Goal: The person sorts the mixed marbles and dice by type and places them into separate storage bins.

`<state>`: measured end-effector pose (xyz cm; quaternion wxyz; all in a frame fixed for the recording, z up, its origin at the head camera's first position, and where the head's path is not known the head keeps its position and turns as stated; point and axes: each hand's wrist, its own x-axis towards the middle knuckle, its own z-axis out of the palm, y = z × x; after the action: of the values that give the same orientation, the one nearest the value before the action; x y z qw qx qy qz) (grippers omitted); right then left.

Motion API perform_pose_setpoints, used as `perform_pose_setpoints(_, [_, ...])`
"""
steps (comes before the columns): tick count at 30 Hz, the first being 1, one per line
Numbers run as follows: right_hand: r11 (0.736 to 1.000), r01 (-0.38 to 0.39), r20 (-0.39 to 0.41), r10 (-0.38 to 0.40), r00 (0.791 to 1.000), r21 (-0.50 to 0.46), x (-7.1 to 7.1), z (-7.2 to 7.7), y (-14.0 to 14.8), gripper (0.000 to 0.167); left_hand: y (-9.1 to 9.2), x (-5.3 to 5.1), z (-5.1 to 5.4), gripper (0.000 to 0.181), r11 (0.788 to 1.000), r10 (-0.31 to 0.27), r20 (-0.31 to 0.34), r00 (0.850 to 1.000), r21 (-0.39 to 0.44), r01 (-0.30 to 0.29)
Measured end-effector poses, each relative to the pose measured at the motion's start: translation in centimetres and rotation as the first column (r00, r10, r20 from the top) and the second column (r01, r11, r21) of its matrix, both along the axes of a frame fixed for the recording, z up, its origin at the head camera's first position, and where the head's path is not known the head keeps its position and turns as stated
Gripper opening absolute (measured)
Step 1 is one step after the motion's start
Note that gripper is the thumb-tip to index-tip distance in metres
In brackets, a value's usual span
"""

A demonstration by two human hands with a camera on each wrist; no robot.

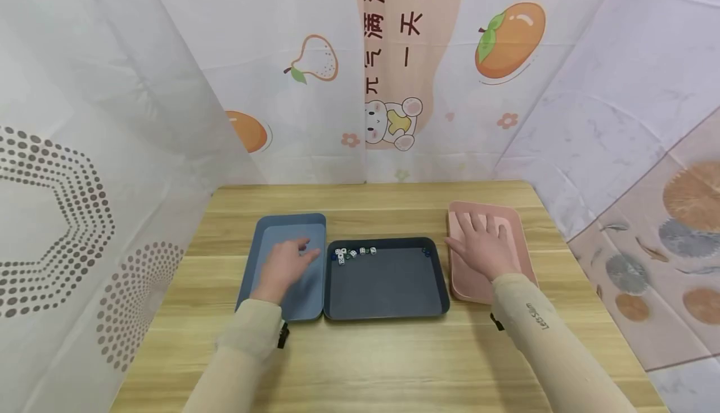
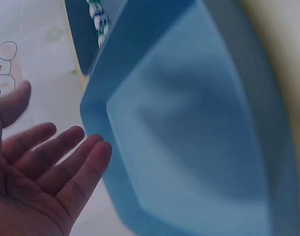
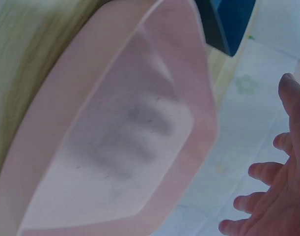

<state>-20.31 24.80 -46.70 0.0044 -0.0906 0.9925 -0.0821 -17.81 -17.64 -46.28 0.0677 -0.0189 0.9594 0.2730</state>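
My left hand (image 1: 285, 265) hovers over a blue tray (image 1: 257, 238), its fingers loosely bent and holding nothing. In the left wrist view, only shadow shows on that tray's floor. My right hand (image 1: 478, 244) is spread above a pink tray (image 1: 520, 244), and nothing is in its grasp. Between them lies a dark navy tray (image 1: 388, 288). Several white dice (image 1: 353, 253) sit along its far left corner and far edge, mixed with small dark blue and green pieces. A few small dark blue pieces (image 1: 426, 252) lie in its far right corner.
All three trays stand side by side on a wooden table (image 1: 382, 363). A printed curtain (image 1: 315, 150) hangs behind the table, with more patterned cloth on the left (image 1: 56, 213) and right (image 1: 664, 263).
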Motion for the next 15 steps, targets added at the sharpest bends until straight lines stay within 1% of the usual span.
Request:
perform_pose_setpoints(2, [1.000,-0.026,-0.011,0.026,1.000,-0.013,0.0,0.4,-0.5,0.075,0.7,0.1,-0.2,0.049,0.999,0.043,0.002,0.999,0.033,-0.043])
perform_pose_setpoints(5, [0.996,-0.068,-0.024,0.067,0.997,-0.053,-0.1,0.9,-1.2,0.075,1.7,0.2,-0.5,0.039,0.992,0.110,0.001,0.994,0.061,-0.110])
perform_pose_setpoints(8, [0.989,-0.107,-0.041,0.103,0.994,-0.098,-0.4,1.3,-1.7,0.077,2.5,0.2,-0.8,0.031,0.981,0.163,0.032,0.986,0.100,-0.166])
perform_pose_setpoints(11, [0.980,-0.137,-0.050,0.131,0.990,-0.143,-0.7,1.5,-2.2,0.078,3.1,0.1,-1.2,0.025,0.969,0.190,0.072,0.979,0.145,-0.199])
perform_pose_setpoints(15, [0.970,-0.151,-0.026,0.148,0.989,-0.191,-1.0,1.9,-2.9,0.075,3.6,0.0,-1.6,0.023,0.962,0.191,0.108,0.976,0.179,-0.208])
